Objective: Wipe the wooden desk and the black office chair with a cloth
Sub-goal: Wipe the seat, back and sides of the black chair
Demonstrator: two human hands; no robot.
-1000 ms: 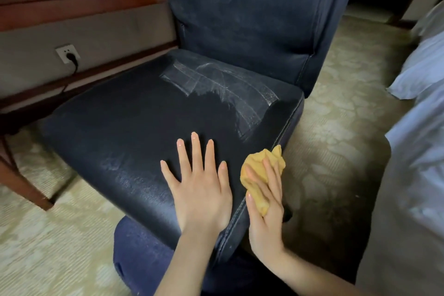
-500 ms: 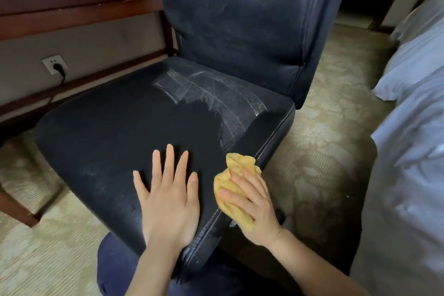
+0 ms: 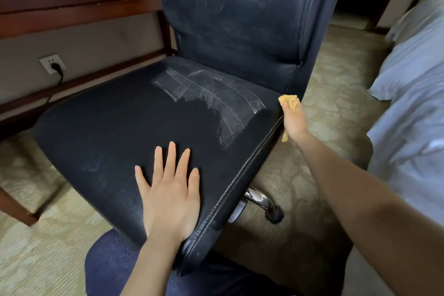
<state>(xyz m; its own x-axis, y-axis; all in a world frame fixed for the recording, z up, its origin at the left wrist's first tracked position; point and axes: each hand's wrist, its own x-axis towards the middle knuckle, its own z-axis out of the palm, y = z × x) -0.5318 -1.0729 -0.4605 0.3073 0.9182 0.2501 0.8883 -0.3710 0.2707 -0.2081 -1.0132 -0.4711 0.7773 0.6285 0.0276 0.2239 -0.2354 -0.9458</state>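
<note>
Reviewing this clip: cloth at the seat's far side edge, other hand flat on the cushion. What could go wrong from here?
1. The right hand wipes only the side seam with the small yellow cloth, so the whitish streaks on the black leather chair seat may stay.
2. The chair stands on a wheeled chrome base; the flat left hand may not stop it rolling.

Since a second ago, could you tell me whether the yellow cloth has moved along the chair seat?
Yes. The right hand has slid the yellow cloth along the seat's side edge, from the front corner to the backrest.

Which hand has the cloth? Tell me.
The right hand, at the seat's far side edge, grips the yellow cloth; the left hand lies flat and empty.
</note>
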